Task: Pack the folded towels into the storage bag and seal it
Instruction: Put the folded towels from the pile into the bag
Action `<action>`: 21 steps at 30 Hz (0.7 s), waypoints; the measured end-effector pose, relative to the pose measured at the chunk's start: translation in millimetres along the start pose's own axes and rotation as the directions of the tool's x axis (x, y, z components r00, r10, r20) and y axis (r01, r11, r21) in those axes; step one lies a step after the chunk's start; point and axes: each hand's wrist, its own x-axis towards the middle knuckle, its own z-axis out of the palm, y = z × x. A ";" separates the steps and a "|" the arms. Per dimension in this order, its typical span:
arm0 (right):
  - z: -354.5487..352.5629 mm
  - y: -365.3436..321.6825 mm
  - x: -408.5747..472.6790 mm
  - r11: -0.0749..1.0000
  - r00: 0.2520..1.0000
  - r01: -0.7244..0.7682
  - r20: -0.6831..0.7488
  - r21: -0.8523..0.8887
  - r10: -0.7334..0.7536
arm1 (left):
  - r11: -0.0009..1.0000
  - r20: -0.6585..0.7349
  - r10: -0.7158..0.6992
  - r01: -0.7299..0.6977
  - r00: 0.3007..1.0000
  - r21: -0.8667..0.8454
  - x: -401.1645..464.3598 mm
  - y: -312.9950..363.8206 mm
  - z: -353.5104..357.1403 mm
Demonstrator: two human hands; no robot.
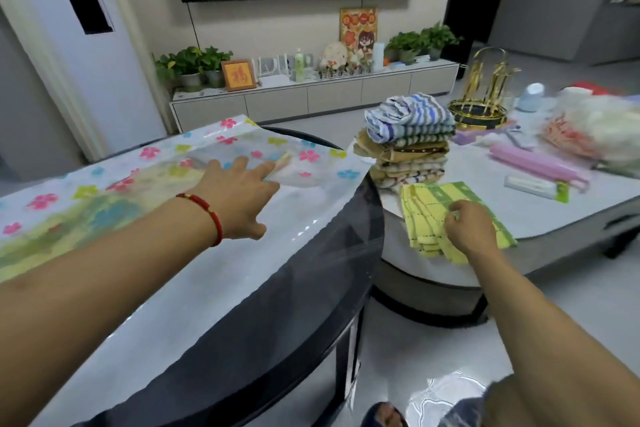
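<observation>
A: Item one, left hand (242,198). Fingers spread, palm down, pressing flat on the storage bag (194,163); nothing held. A red cord bracelet (207,215) sits on the wrist.

B: Item two, right hand (467,229). Fingers curled, pinching the near edge of the yellow-green towel (446,211), which lies folded on the pale low table (519,215).

A: Item three, the bag. Clear plastic, flower print, lying flat across the dark round table (311,288), its near edge overhanging the rim. Some yellow-green cloth already shows inside, toward the left.

B: Item four, towel stack (408,142). Several folded pieces, a striped blue one bunched on top, just behind the yellow-green towel.

A: Risks, as judged. The pinch takes only one edge; lifted that way, the layers likely fan open and the fold is lost.

B: The bag's mouth cannot be made out as open. A flat palm holds the film shut, so the towel may bunch at the entry.

A: The plastic is slick and overhangs; a push could slide the bag off the rim.

B: The stack leans a little; a brushing forearm could tip it.
</observation>
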 end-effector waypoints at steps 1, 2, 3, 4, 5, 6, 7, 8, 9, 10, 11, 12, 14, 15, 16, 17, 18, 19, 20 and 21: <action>3.8 8.2 7.6 0.999 1.000 -0.014 -0.016 -0.051 0.013 | 1.000 -0.008 0.008 -0.008 1.000 0.017 4.6 4.4 2.2; 6.3 13.8 13.8 0.993 0.998 -0.045 -0.036 -0.107 0.042 | 1.000 -0.024 0.014 -0.013 1.000 0.028 8.7 8.5 4.0; 7.3 16.9 19.2 0.985 0.994 -0.099 -0.049 -0.138 0.093 | 0.999 -0.041 0.019 -0.018 0.999 0.031 12.5 12.0 5.5; 7.0 19.1 23.7 0.976 0.987 -0.156 -0.047 -0.149 0.151 | 0.999 -0.057 0.023 -0.022 0.998 0.024 16.1 15.0 6.3; 5.4 20.9 28.3 0.967 0.979 -0.204 -0.032 -0.154 0.202 | 1.000 -0.070 0.026 -0.025 0.997 0.014 19.4 17.6 6.8; 3.0 22.6 32.9 0.959 0.972 -0.232 -0.013 -0.163 0.233 | 1.000 -0.081 0.028 -0.027 0.996 0.006 22.7 19.3 7.2; -0.2 25.1 37.8 0.956 0.969 -0.243 0.001 -0.163 0.247 | 1.000 -0.089 0.026 -0.026 0.996 -0.002 25.7 20.5 7.7; -4.5 26.6 41.7 0.959 0.969 -0.243 0.016 -0.144 0.248 | 1.000 -0.095 0.018 -0.019 0.995 -0.014 28.6 20.8 8.1; -9.7 26.1 43.6 0.966 0.970 -0.235 0.042 -0.106 0.240 | 0.999 -0.100 0.004 -0.007 0.995 -0.033 31.1 20.3 8.2; -14.6 25.2 43.9 0.973 0.971 -0.224 0.077 -0.049 0.227 | 0.998 -0.102 -0.013 0.006 0.995 -0.062 33.0 19.0 8.1; -18.4 24.2 43.2 0.979 0.972 -0.204 0.123 0.003 0.202 | 0.995 -0.106 -0.032 0.021 0.994 -0.098 34.3 17.6 7.4; -21.9 22.9 41.4 0.986 0.972 -0.163 0.174 0.029 0.156 | 0.990 -0.116 -0.052 0.036 0.992 -0.133 34.7 15.6 6.0; -25.8 21.5 36.6 0.996 0.962 -0.076 0.265 0.046 0.061 | 0.982 -0.151 -0.079 0.051 0.985 -0.182 33.4 10.9 1.7; -27.4 20.9 34.1 0.992 0.952 -0.081 0.302 0.101 0.047 | 0.978 -0.167 -0.083 0.048 0.982 -0.201 32.7 8.0 -0.5; -29.5 18.9 30.1 0.964 0.936 -0.150 0.346 0.218 0.067 | 0.974 -0.173 -0.085 0.044 0.981 -0.224 31.8 4.7 -3.1; -32.9 16.0 23.9 0.897 0.908 -0.257 0.407 0.360 0.097 | 0.966 -0.163 -0.085 0.041 0.983 -0.255 30.7 1.0 -6.1; -38.4 12.5 15.9 0.806 0.877 -0.352 0.468 0.476 0.106 | 0.958 -0.144 -0.082 0.038 0.986 -0.286 29.5 -2.8 -9.3; -45.2 7.8 7.4 0.719 0.856 -0.410 0.509 0.561 0.090 | 0.950 -0.125 -0.080 0.038 0.989 -0.309 28.2 -6.9 -12.2; -52.0 1.7 -0.5 0.658 0.845 -0.433 0.532 0.616 0.058 | 0.946 -0.110 -0.078 0.039 0.991 -0.322 26.7 -10.7 -15.3; -58.9 -4.8 -9.1 0.616 0.837 -0.435 0.548 0.657 0.006 | 0.943 -0.099 -0.072 0.035 0.992 -0.331 25.4 -14.3 -18.9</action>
